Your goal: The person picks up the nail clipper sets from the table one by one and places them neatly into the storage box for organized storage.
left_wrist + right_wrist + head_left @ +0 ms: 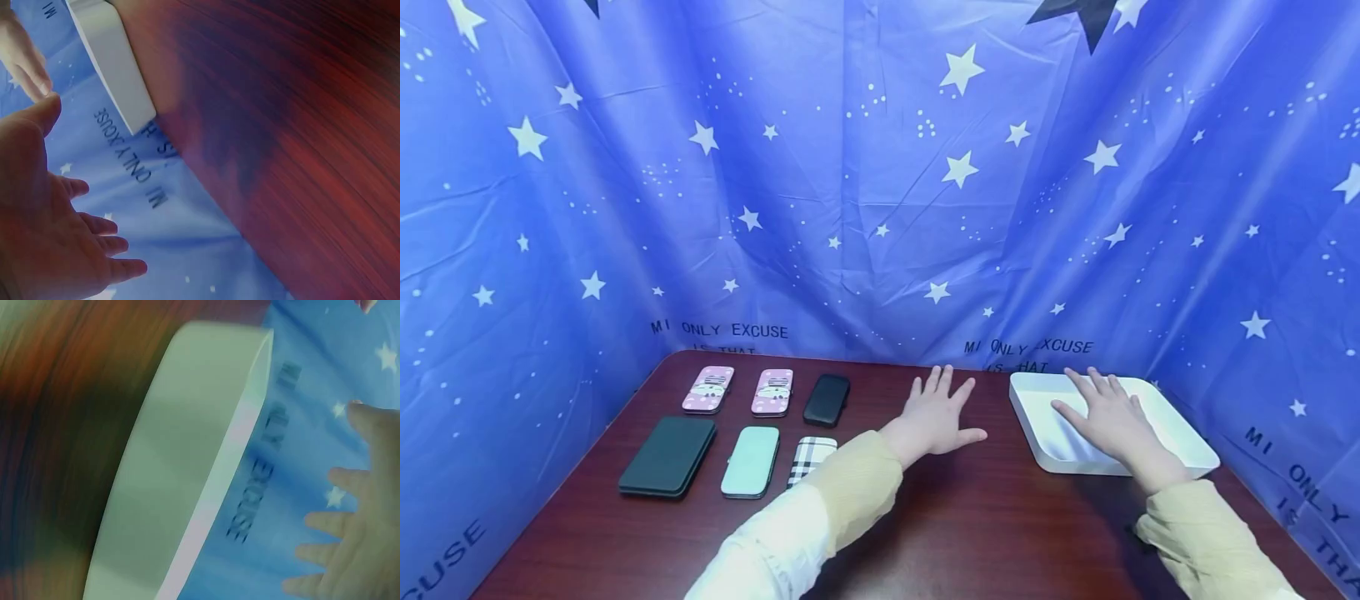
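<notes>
Reference: clock positions follow the head view, with 12 o'clock at the table's far edge.

Left hand (931, 418): fingers extended and spread, thumb out toward 3 o'clock; nothing held. It is raised over the table (970, 525), between the white tray (1172, 433) at 3 o'clock and the black case (827, 400) at 9 o'clock.

Right hand (1111, 421): fingers extended and spread; nothing held. In the head view it overlaps the tray (the right wrist view shows a gap between hand and tray wall).

White tray: rectangular, shallow, at the table's 2 o'clock side.

Upper row of cases: the black case; at its 9 o'clock, a pink case (772, 393); farther toward 9 o'clock, a second pink case (708, 390).

Lower row: the plaid case (812, 454) lies at the black case's 6 o'clock (partly hidden by the left sleeve (775, 542)). At its 9 o'clock is the mint case (750, 462), followed by the larger dark green case (667, 457).

Background: a blue star-printed curtain (880, 183) behind the table at 12 o'clock.
</notes>
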`<act>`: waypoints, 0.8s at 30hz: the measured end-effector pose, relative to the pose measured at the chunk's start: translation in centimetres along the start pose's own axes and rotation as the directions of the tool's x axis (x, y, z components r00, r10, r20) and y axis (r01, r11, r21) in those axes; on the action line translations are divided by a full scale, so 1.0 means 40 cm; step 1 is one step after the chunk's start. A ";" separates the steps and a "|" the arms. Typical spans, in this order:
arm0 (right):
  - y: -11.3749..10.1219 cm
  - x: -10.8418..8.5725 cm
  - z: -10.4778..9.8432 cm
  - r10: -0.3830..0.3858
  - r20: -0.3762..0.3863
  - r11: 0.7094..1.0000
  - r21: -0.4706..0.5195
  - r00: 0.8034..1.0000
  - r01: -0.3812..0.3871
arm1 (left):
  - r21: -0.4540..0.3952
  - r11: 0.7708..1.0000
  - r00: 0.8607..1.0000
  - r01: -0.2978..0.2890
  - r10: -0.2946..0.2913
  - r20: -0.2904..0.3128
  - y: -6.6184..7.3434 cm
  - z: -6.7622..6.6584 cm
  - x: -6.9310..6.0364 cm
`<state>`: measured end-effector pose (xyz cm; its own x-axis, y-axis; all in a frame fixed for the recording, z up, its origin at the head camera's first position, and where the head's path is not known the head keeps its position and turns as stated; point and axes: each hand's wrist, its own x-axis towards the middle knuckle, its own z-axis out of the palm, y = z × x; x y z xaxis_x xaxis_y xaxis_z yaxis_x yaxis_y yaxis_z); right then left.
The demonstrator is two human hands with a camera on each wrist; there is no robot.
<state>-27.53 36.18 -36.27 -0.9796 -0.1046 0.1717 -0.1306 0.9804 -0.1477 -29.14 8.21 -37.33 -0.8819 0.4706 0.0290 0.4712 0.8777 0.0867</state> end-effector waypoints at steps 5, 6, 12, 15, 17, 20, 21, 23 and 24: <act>0.067 0.006 -0.015 0.007 -0.028 1.000 -0.018 1.000 -0.008 | 0.012 1.000 1.000 -0.001 0.001 0.009 0.052 0.007 0.031; 0.081 0.009 -0.016 0.000 -0.049 1.000 -0.025 0.999 -0.002 | 0.017 1.000 1.000 -0.001 0.001 0.004 0.060 0.009 0.037; 0.158 0.028 -0.031 0.036 -0.116 0.998 -0.044 0.993 -0.042 | 0.035 0.999 0.999 0.019 -0.018 -0.030 0.110 0.026 0.066; 0.205 0.028 -0.042 0.093 -0.111 0.994 -0.051 0.989 -0.099 | 0.005 0.999 0.999 0.034 -0.034 -0.036 0.139 0.035 0.073; 0.241 0.025 -0.050 0.131 -0.091 0.989 -0.050 0.987 -0.136 | -0.024 0.998 0.998 0.049 -0.050 -0.029 0.160 0.038 0.076; 0.285 0.018 -0.060 0.192 -0.055 0.980 -0.045 0.980 -0.194 | -0.092 0.993 0.997 0.077 -0.078 -0.012 0.190 0.047 0.080; 0.297 0.016 -0.063 0.216 -0.033 0.975 -0.042 0.976 -0.218 | -0.123 0.989 0.996 0.087 -0.088 -0.005 0.199 0.049 0.080; 0.316 0.012 -0.065 0.266 0.009 0.963 -0.039 0.964 -0.266 | -0.194 0.976 0.995 0.101 -0.103 -0.002 0.213 0.056 0.080; 0.325 0.011 -0.063 0.288 0.021 0.957 -0.038 0.957 -0.287 | -0.237 0.965 0.993 0.112 -0.116 -0.002 0.219 0.060 0.080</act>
<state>-29.29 49.29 -35.66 -0.9786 0.1790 0.1011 0.1623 0.9746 -0.1541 -27.81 17.61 -38.86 -0.9306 0.3655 0.0208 0.3523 0.8786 0.3225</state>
